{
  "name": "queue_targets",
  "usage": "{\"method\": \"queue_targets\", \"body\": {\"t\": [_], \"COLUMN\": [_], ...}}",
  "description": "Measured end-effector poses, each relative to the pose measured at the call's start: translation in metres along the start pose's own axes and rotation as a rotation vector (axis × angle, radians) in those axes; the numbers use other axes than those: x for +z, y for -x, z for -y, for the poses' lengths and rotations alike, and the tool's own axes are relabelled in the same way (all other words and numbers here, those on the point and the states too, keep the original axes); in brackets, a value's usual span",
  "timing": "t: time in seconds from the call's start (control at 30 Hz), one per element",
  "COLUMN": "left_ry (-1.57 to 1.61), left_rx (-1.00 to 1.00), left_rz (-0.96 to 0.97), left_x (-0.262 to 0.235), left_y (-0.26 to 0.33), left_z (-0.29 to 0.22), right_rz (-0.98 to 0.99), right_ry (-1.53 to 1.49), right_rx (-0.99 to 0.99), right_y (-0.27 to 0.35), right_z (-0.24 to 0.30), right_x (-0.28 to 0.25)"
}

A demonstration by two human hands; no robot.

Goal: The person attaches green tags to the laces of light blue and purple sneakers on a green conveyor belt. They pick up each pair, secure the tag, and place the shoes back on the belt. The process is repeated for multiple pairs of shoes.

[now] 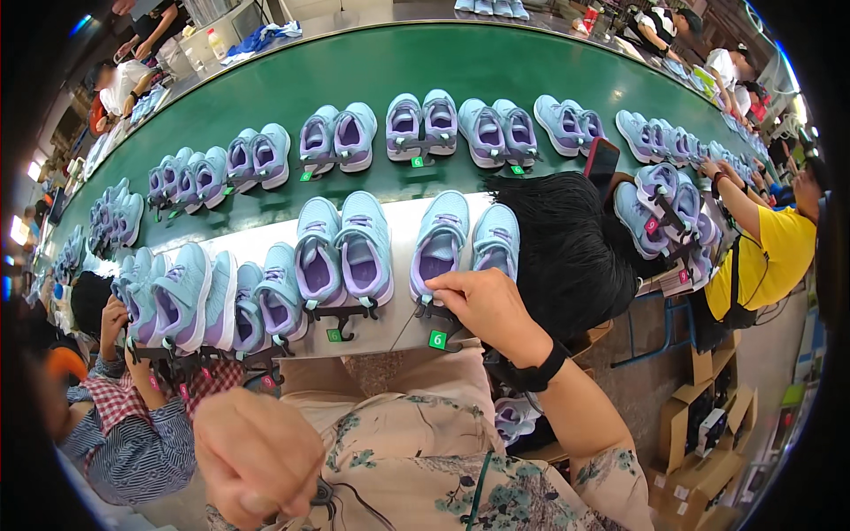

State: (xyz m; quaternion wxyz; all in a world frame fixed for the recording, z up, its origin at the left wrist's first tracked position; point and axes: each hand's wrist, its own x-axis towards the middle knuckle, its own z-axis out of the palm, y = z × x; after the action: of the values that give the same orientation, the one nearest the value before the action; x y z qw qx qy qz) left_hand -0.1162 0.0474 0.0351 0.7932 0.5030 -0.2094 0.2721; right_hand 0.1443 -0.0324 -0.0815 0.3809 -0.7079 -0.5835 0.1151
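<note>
My right hand pinches the heel rim of a light-blue sneaker with purple lining, on the pale ledge in front of me. A black plastic shoe hanger with a green tag hangs at that heel, just below my fingertips. The pair's other sneaker stands to the right, its heel partly hidden behind my hand. Close to my body at the lower left, my left hand is raised with curled fingers, slightly blurred; whatever is in it cannot be made out. Left of the pinched shoe stands another hangered pair.
Beyond the ledge runs a green conveyor belt carrying several sneaker pairs on hangers. More sneakers crowd the ledge at left, beside a person in checked cloth. A dark-haired head is close at right. Cardboard boxes stand on the floor.
</note>
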Motion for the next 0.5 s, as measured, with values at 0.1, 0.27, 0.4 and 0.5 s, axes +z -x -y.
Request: {"method": "queue_targets", "body": {"t": [0.1,0.27,0.4,0.5], "left_ry": [-0.31,-0.31,-0.404,-0.46], "left_rx": [-0.356,-1.052,-1.077,-0.99], "left_rz": [0.208,-0.105,-0.071,-0.031], "left_x": [-0.016,-0.073,-0.095,-0.088], "left_y": [0.015,0.07,0.084,0.076], "left_z": [0.021,0.18,0.273,0.316], "right_rz": [0.032,-0.081,-0.108,-0.062], "right_ry": [-0.064,-0.141,-0.144,-0.146], "right_rx": [0.014,-0.015,0.047,0.138], "right_y": [-0.001,0.009,0.046,0.074], "right_z": [-0.001,0.002,0.008,0.011], "right_x": [-0.001,-0.033,-0.063,-0.073]}}
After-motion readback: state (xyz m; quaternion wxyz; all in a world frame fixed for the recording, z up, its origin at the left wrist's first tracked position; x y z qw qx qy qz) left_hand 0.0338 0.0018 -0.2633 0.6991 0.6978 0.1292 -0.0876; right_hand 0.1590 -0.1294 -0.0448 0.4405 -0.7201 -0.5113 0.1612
